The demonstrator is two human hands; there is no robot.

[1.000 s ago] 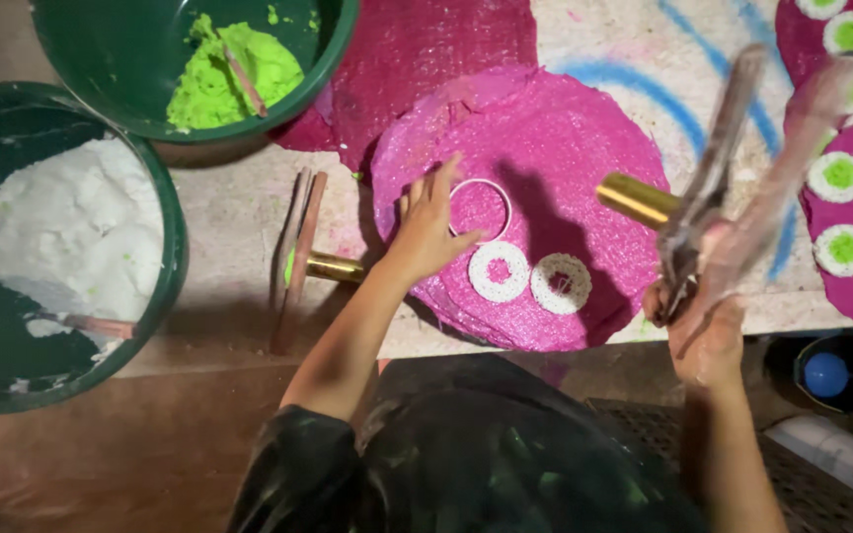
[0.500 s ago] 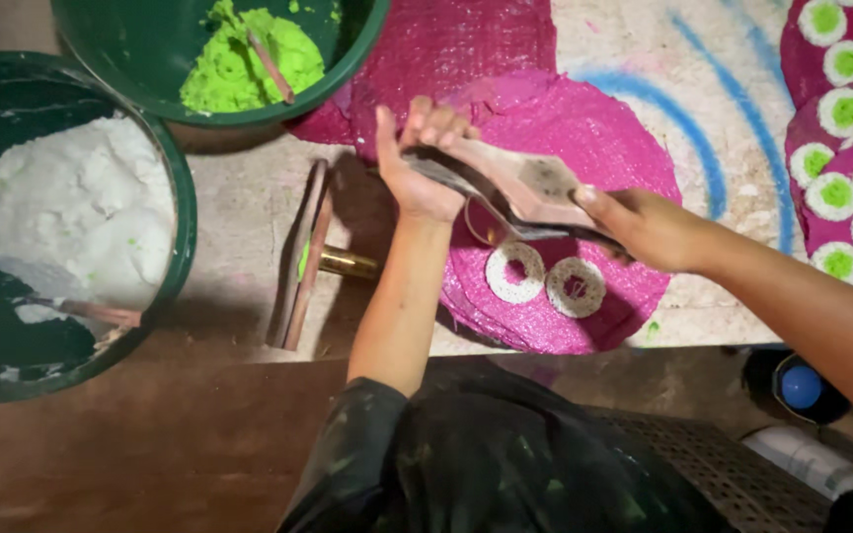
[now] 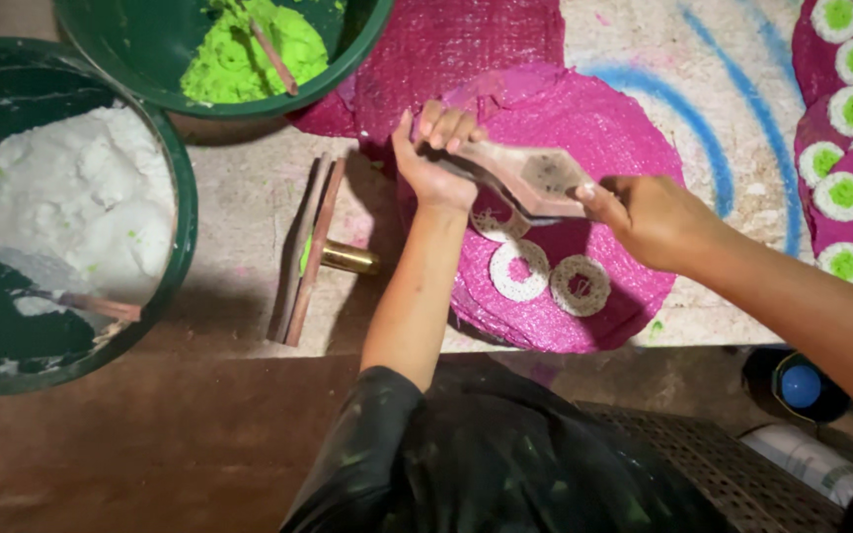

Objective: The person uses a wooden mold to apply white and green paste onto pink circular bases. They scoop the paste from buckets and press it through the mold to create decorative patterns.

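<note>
Landmark: pink round mat (image 3: 584, 138) on tabletop (image 3: 239, 227). Left of mat: green bucket of white paste (image 3: 61, 212), green bowl of lime paste (image 3: 249, 49) above it, wooden press with brass handle (image 3: 313, 252) just beside mat edge. Over mat's left part, flat wooden mould (image 3: 530, 178) is held between both hands: left hand (image 3: 436, 158) clamped on its left end, right hand (image 3: 644, 212) gripping right end. Long axis runs left-right, slightly tilted down to the right. White rings (image 3: 545, 276) lie on mat below the mould.
</note>
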